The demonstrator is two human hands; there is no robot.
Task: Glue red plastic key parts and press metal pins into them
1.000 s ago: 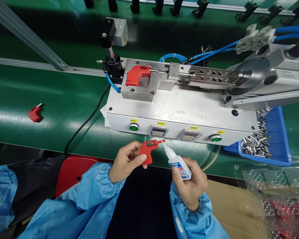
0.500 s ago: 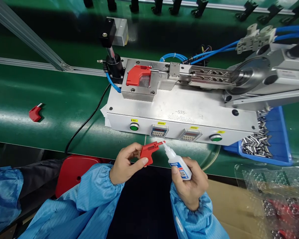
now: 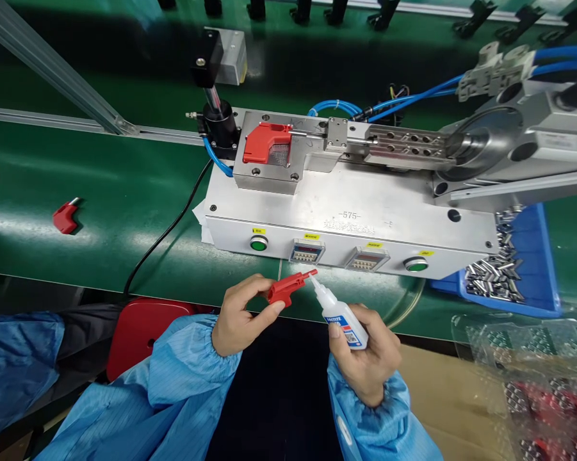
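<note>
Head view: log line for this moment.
left hand: holds red part | right hand: holds bottle | nozzle: near red part's tip

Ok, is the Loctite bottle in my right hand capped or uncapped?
Uncapped: the Loctite bottle shows a bare, narrow nozzle pointing toward the red part in your left hand.

The label point(image 3: 341, 327) on the white bottle point(image 3: 339, 308) reads "LOCTITE" above a square code point(image 3: 350, 338). The machine's top plate point(image 3: 403, 208) bears "575" between dashes, over blurred Chinese characters; yellow stickers point(image 3: 374, 246) along its front are too small to read.
</note>
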